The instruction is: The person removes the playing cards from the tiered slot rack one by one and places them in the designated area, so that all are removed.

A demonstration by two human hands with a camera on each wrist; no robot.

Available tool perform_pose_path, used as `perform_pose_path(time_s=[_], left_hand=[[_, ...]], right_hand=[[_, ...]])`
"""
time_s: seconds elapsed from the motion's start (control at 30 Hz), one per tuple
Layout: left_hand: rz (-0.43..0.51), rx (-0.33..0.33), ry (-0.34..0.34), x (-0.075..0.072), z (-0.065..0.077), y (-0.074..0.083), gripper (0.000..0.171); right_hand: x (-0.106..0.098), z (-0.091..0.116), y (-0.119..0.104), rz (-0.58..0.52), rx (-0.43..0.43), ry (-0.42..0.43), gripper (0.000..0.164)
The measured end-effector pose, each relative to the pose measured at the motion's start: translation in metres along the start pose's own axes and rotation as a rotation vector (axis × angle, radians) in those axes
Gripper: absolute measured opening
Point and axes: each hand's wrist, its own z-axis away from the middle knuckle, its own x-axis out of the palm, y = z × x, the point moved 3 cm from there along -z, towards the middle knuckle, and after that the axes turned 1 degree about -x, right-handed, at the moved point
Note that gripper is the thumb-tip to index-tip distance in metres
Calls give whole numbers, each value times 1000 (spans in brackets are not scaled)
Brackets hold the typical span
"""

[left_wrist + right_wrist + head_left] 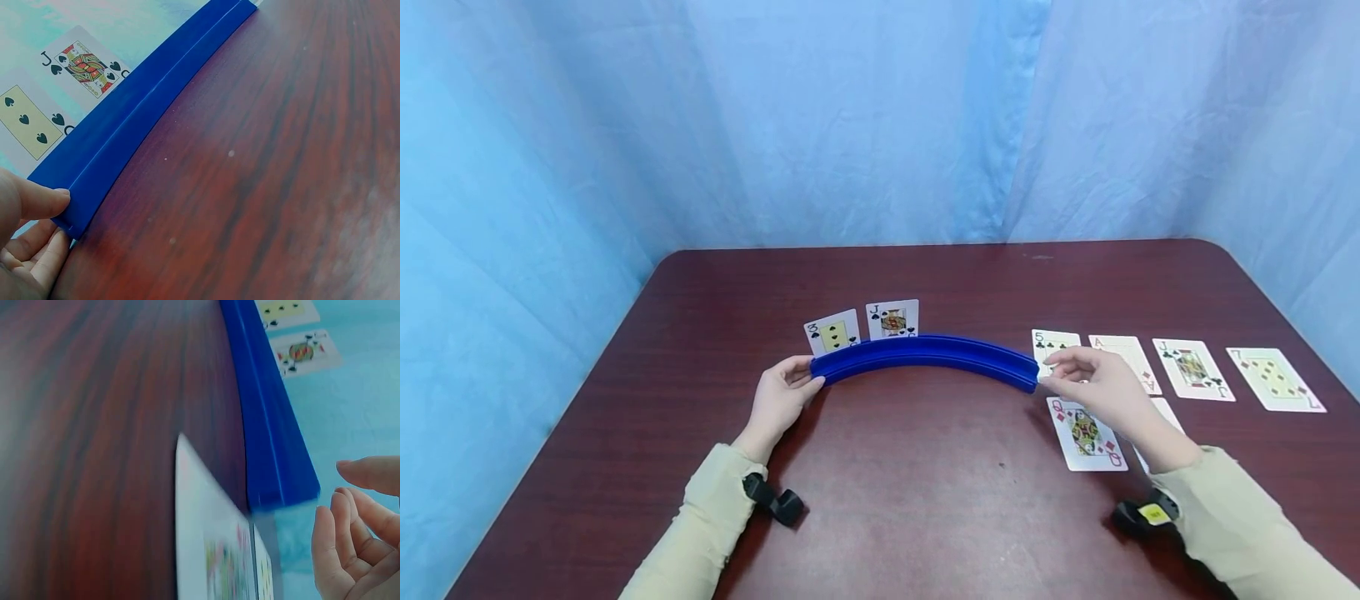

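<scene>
Left fingers [45,200] pinch the blue rack [925,351]; the right wrist view alone clearly shows right fingers [325,540] parted and empty.

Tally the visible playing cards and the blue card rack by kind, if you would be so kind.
Face cards: 3 (jack of spades, another black jack, queen of diamonds)
Number cards: 3 (three of spades, black five, seven of diamonds)
Aces: 1 (red ace)
Unreadable, mostly hidden card: 1
Blue card rack: 1
Total: 9
</scene>
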Motion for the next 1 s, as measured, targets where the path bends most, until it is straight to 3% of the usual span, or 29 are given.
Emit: perform_pose_path(time_s=[0.3, 0.63, 0.83, 1.0], left_hand=[[5, -7, 7, -1, -1, -1, 34], [0, -29, 0, 0, -1, -1, 34], [-11, -39, 0, 0, -1, -1, 35], [-10, -32, 0, 0, -1, 0, 34]], right_hand=[[26, -24, -30, -127, -32, -55, 29], [48, -48, -55, -251, -106, 18, 29], [62, -59, -64, -338, -125, 13, 33], [71, -66, -68, -342, -147, 14, 34]])
